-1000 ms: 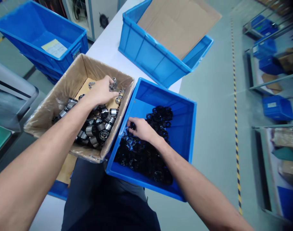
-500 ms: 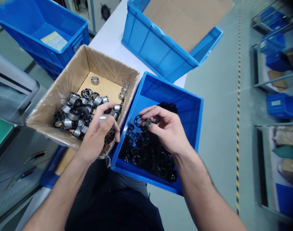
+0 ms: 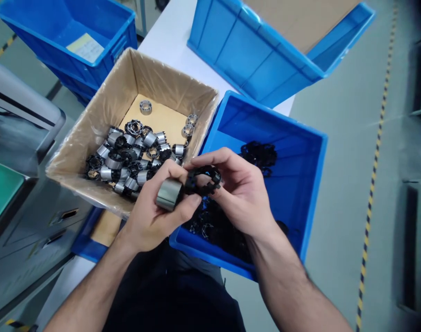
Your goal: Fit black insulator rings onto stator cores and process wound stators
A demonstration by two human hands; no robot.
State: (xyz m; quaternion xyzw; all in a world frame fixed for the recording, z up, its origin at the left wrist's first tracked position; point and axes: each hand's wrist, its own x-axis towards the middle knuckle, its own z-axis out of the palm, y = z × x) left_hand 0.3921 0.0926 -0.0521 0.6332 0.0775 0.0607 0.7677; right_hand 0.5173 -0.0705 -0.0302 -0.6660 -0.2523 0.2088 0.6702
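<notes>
Between the thumb and fingers of my left hand (image 3: 151, 212) is a silver metal ring (image 3: 169, 194) with a dark inner edge. My right hand (image 3: 241, 193) pinches a black toothed plastic ring (image 3: 204, 180), held right against the metal ring's right end. Both hands meet above the gap between two containers. To the left, a plastic-lined cardboard box (image 3: 93, 115) holds a heap of silver rings with black toothed ends (image 3: 130, 154). Below my right hand, a blue bin (image 3: 309, 193) contains many loose black rings (image 3: 259, 154); my hand and forearm hide part of them.
A larger light-blue crate (image 3: 238, 50) with cardboard in it stands on the white table (image 3: 162, 46) behind. Stacked blue bins (image 3: 118, 44) are at the upper left. Grey cabinets (image 3: 33, 235) line the left side. Striped floor tape (image 3: 373, 175) runs along the right.
My hands have come together, bringing the black ring against the metal ring. The metal ring now lies sideways in my left hand. The view has shifted slightly.
</notes>
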